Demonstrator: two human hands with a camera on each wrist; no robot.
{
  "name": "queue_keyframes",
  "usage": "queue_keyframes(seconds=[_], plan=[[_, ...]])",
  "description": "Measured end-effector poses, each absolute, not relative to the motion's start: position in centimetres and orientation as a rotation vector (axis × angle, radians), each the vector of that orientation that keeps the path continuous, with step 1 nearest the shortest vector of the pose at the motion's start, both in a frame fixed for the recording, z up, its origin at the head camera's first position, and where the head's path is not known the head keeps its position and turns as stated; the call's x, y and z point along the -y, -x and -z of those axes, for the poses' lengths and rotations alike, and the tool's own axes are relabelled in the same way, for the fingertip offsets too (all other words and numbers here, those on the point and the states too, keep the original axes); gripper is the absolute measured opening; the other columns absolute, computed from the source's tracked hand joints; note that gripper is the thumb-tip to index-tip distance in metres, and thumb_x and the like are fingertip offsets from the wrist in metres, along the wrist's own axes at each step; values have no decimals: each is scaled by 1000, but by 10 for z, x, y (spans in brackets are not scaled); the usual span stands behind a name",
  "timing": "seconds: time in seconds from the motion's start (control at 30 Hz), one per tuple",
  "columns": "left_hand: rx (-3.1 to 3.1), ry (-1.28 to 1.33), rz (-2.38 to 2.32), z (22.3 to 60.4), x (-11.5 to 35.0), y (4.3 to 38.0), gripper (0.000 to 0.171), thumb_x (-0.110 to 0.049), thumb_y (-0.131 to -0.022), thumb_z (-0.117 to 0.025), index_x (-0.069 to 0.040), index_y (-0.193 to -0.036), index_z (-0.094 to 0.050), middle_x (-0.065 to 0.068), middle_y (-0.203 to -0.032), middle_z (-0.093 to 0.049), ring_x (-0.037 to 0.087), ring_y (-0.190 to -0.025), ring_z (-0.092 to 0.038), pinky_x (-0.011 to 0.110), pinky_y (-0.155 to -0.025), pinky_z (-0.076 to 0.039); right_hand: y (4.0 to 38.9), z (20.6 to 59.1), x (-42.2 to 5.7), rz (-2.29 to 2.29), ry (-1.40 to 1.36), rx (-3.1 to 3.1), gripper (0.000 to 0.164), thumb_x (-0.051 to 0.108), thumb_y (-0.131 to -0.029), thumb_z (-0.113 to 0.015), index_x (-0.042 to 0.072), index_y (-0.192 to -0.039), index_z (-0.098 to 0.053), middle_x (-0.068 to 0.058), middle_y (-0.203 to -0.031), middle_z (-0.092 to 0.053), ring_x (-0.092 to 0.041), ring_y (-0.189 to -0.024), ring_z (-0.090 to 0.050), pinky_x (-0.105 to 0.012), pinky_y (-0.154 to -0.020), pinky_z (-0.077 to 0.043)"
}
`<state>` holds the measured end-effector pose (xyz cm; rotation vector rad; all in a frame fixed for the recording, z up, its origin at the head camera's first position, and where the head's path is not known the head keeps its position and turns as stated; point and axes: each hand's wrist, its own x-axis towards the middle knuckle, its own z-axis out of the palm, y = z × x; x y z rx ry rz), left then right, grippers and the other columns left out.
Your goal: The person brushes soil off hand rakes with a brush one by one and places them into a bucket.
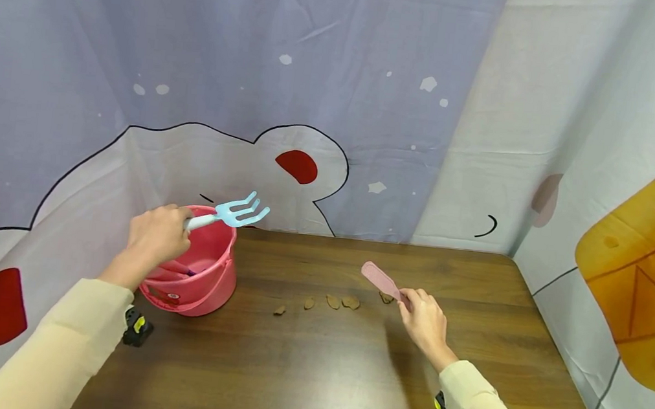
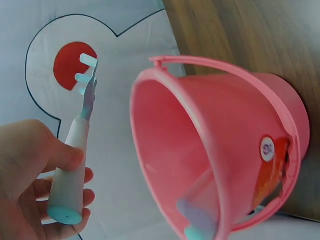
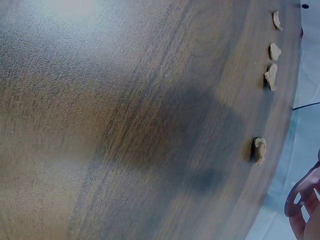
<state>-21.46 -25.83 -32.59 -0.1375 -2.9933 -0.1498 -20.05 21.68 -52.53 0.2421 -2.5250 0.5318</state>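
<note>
My left hand (image 1: 160, 234) grips the pale handle of a light blue toy rake (image 1: 239, 213) over the pink bucket (image 1: 217, 289). In the left wrist view the thumb lies along the rake's white handle (image 2: 70, 180), and its tines point away from the hand. Inside the bucket leans a tool with a purple and teal end (image 2: 197, 212). At the right, my right hand (image 1: 425, 320) pinches a pink toy shovel (image 1: 381, 279), its flat rounded blade pointing left and away. The blade overlaps one of several small brown dried pieces (image 1: 350, 302) on the table.
The brown pieces, another being this one (image 1: 279, 310), form a loose row across the wooden table (image 1: 289, 370) right of the bucket. A printed curtain (image 1: 371, 104) hangs behind the table's back edge. Another stretch of cloth (image 1: 563, 316) borders the right side.
</note>
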Motion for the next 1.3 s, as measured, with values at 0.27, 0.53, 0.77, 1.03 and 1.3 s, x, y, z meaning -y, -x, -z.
queue_keyframes(seconds=[0.27, 0.53, 0.77, 1.03, 1.3], plan=[[3042, 94, 158, 329, 279, 210, 28, -9, -71, -61, -4, -99, -62, 13, -78, -57, 33, -66, -53, 42, -47, -40, 200, 526, -216, -535, -250, 2524, 22, 13, -73, -74, 14, -94, -69, -5, -85, -66, -28, -73, -61, -46, -58, -48], [3141, 1, 207, 332, 304, 212, 30, -10, -72, -59, 0, -101, -60, 15, -74, -56, 33, -65, -51, 41, -48, -38, 200, 529, -216, -520, -267, 2519, 24, 13, -72, -75, 13, -94, -69, -6, -85, -66, -27, -71, -61, -45, -57, -48], [3189, -72, 211, 336, 320, 213, 21, -13, -72, -59, -2, -89, -61, 17, -74, -55, 37, -70, -51, 43, -50, -38, 200, 530, -217, -518, -254, 2534, 23, 14, -72, -75, 14, -95, -69, -5, -85, -66, -28, -73, -61, -46, -58, -48], [3262, -113, 118, 336, 316, 217, 25, -14, -72, -64, 3, -90, -58, 16, -73, -54, 33, -68, -50, 40, -51, -40, 199, 529, -219, -518, -244, 2543, 23, 14, -73, -75, 14, -95, -69, -5, -85, -66, -28, -73, -61, -46, -58, -49], [3318, -92, 13, 336, 307, 226, 21, -14, -72, -64, 4, -82, -58, 17, -72, -55, 33, -67, -51, 41, -52, -41, 198, 528, -221, -513, -233, 2554, 23, 15, -73, -75, 14, -95, -69, -5, -85, -66, -27, -72, -61, -45, -58, -49]])
